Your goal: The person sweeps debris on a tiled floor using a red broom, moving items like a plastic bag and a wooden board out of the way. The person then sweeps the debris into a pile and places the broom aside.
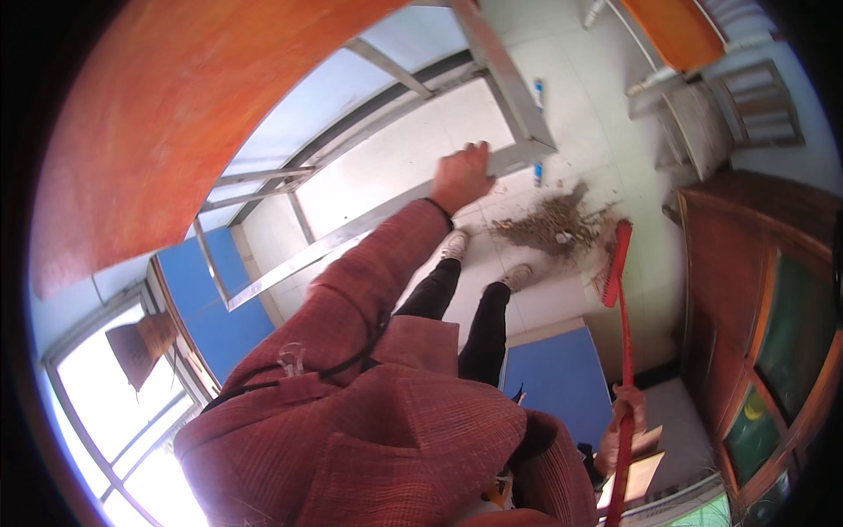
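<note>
My left hand (463,175) is on the lower rail of a metal frame (520,157), its fingers curled over the bar near the corner. In my right hand (625,415) is the red handle (626,342) of a push broom. The broom's red bristle head (617,263) rests on the tiled floor beside a heap of brown dirt and debris (553,224). A small white scrap lies in the heap. My two shoes stand just short of the dirt, left of the broom head.
A large orange panel (164,118) fills the upper left. Blue boards (560,375) are at right of my legs and at the left. A wooden cabinet with glass panes (724,263) stands at right, below a chair (698,125). A blue-and-white tube (539,95) is near the frame's corner.
</note>
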Tool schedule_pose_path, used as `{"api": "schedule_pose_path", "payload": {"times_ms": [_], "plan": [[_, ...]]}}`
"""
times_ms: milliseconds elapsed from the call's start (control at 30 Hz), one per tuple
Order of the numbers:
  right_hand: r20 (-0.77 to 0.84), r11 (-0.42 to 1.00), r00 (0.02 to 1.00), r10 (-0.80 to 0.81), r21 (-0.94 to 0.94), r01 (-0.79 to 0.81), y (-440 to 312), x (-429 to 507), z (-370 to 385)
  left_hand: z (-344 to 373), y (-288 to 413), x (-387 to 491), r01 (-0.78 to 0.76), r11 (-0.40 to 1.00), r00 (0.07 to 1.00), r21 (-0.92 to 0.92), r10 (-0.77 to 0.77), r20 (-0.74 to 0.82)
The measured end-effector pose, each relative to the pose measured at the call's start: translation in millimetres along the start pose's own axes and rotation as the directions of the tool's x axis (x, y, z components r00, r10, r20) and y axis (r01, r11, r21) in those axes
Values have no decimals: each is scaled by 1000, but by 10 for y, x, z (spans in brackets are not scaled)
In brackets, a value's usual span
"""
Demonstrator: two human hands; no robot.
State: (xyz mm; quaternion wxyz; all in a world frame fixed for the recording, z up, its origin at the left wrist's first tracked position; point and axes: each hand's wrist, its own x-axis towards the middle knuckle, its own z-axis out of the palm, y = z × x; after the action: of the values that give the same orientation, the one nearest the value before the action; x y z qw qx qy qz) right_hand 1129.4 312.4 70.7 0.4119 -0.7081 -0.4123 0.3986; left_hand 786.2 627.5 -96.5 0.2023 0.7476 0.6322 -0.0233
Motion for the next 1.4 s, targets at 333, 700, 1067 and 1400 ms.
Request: {"api": "schedule_pose_path", "payload": {"times_ms": [333,700,1067,1400], "plan": [[-75,759,787,613,-220,-612,97,-726,-237,-39,-110,-159,-109,982,990,-152,93,-107],[224,736,701,677,-215,-642,221,-448,430,-128,-946,-2098,-6,956,1000,-294,11,14],[750,950,588,302,-287,-122,-965,360,1615,-267,-2512,-4981,583,429,260,-689,-903,-342],[903,980,391,178,-198,13,-1613,184,1795,1360,-1315,-7264,481,-448,-82,-754,-879,470]]}}
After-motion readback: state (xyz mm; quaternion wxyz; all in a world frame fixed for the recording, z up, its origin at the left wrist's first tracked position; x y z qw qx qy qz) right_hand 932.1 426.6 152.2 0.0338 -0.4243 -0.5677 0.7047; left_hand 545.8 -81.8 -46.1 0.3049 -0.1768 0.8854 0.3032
